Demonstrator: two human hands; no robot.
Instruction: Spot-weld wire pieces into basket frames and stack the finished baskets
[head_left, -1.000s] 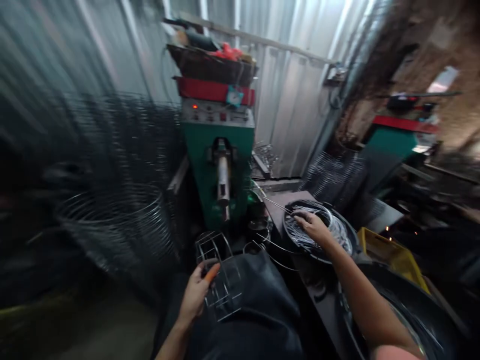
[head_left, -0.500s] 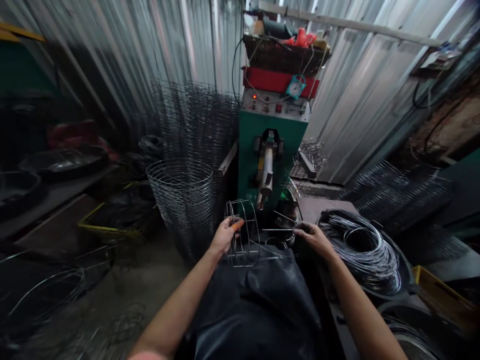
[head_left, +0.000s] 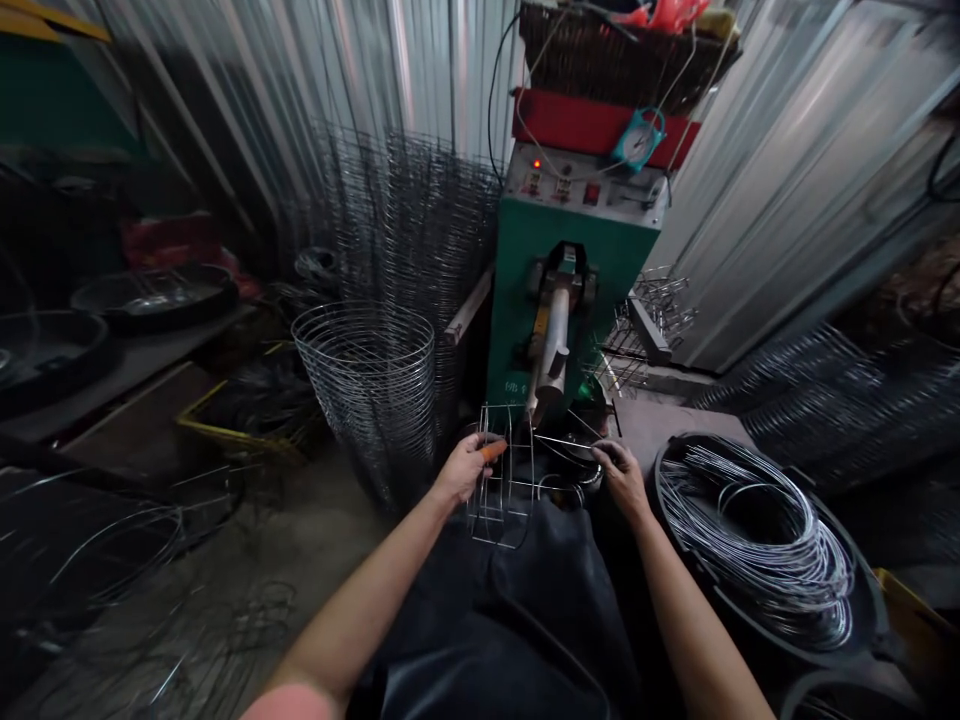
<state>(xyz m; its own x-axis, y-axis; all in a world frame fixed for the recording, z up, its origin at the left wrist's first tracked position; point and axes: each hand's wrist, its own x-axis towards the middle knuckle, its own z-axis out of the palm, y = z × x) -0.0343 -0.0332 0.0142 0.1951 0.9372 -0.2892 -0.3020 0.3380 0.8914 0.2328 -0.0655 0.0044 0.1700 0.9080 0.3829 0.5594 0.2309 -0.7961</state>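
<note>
The left hand (head_left: 463, 470) closes its grip on a part-built wire frame (head_left: 501, 490), the right hand (head_left: 622, 480) pinches a straight wire (head_left: 562, 441), and a wire coil (head_left: 757, 540) remains at right.

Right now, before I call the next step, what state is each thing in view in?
left hand: gripping the wire frame
wire frame: held upright, unattached to the machine
right hand: pinching the straight wire
straight wire: held nearly level, reaching the wire frame
wire coil: loosely wound, lying in black basin
red indicator light: lit
</note>
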